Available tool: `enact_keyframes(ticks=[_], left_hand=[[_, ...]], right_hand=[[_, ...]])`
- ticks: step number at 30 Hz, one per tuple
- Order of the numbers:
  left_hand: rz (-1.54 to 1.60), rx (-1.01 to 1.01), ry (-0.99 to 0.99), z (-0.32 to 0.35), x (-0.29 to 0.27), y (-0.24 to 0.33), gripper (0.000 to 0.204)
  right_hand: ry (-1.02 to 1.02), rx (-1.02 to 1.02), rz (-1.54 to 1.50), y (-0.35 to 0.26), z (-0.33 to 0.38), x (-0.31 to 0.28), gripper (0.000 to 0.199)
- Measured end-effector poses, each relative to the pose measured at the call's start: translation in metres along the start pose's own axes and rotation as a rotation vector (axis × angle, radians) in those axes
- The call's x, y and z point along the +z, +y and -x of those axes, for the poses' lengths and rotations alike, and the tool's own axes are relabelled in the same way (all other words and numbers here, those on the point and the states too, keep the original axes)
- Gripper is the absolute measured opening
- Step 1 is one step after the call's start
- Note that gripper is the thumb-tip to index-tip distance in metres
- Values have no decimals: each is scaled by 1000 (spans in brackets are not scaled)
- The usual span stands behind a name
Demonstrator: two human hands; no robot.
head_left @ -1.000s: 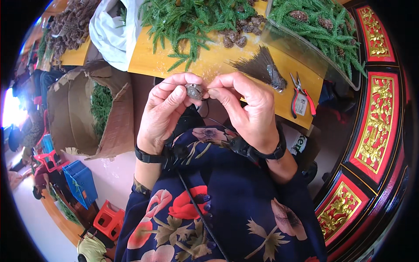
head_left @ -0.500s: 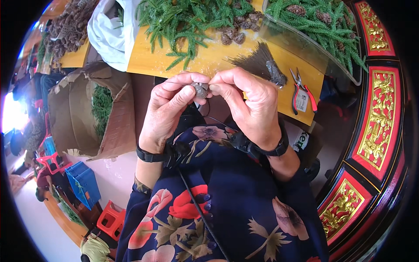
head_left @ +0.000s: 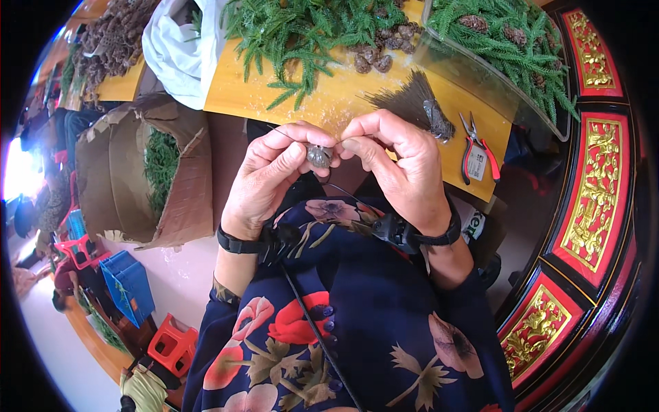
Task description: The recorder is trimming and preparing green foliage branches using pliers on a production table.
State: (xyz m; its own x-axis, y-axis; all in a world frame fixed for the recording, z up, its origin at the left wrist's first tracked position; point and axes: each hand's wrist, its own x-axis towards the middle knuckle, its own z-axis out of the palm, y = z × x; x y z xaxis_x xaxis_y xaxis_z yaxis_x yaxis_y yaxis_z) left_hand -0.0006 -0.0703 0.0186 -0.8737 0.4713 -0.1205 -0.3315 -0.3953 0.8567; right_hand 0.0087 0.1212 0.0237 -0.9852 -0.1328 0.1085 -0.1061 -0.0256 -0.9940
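Thumb and fingers of my left hand point(head_left: 272, 165) pinch a small brown pine cone point(head_left: 318, 156), held just off the table's near edge. A thin dark wire point(head_left: 280, 130) sticks out past the left fingers. Close against the cone's right side, my right hand point(head_left: 395, 154) has its thumb and forefinger pressed together; what lies between them is too small to make out. Beyond the hands, several loose pine cones point(head_left: 371, 60) lie beside green artificial fir sprigs point(head_left: 295, 51). A fanned bundle of dark wires point(head_left: 412, 99) rests to their right.
Red-handled pliers point(head_left: 475, 154) lie at the yellow table's point(head_left: 237, 82) right end. Behind them stands a clear bin point(head_left: 480, 72) of greenery and cones. An open cardboard box point(head_left: 113, 178) is at left, with a blue crate point(head_left: 128, 288) and red stool point(head_left: 173, 345) farther down.
The cone has turned slightly in my left fingers, and both hands sit a little lower. My right thumb and forefinger stay pinched beside it. The whole view has shifted slightly.
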Motion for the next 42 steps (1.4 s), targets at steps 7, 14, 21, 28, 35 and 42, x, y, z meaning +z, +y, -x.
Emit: enact_keyframes(ticks=[7, 14, 21, 28, 35, 42], left_hand=[[83, -128, -52, 2, -6, 3, 24], [87, -84, 32, 1, -6, -1, 17], [112, -119, 146, -2, -5, -3, 21], [137, -34, 119, 0, -8, -10, 27], [-120, -113, 7, 1, 0, -11, 15], [-125, -20, 38, -8, 10, -17, 16]], right_hand=[[-116, -107, 220, -1, -4, -9, 9], [47, 23, 83, 1, -5, -2, 14], [-112, 313, -246, 6, -10, 6, 13], [-202, 147, -61, 12, -21, 14, 6], [-117, 135, -55, 7, -13, 15, 7], [190, 147, 8, 3, -7, 17, 6]])
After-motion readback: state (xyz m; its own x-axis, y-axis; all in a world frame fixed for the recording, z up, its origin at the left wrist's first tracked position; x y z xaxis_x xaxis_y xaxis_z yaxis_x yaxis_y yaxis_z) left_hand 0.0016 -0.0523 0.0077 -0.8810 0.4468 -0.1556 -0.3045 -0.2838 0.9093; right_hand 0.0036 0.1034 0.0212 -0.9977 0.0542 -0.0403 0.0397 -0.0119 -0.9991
